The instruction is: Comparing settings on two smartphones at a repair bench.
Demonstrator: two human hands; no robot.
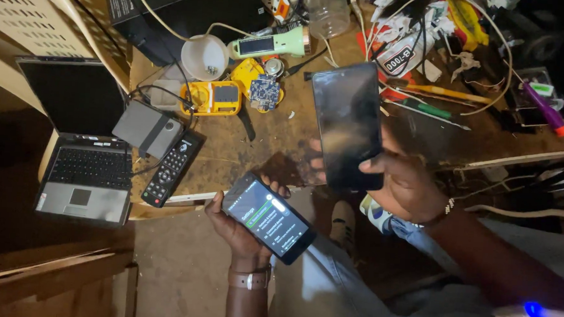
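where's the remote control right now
In the head view, the black remote control lies at the table's left edge, between the open laptop and the left hand.

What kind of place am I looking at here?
Likely a small electronics repair bench. The wooden table is strewn with a bare circuit board, screwdrivers and tangled wires. The left hand holds a lit phone; the right hand holds a dark one.

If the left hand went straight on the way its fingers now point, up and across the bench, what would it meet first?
Probably the bench edge first, then the black remote control lying just past it. The left hand holds a lit phone and seems to hang below the benchtop, though depth is hard to judge from above.
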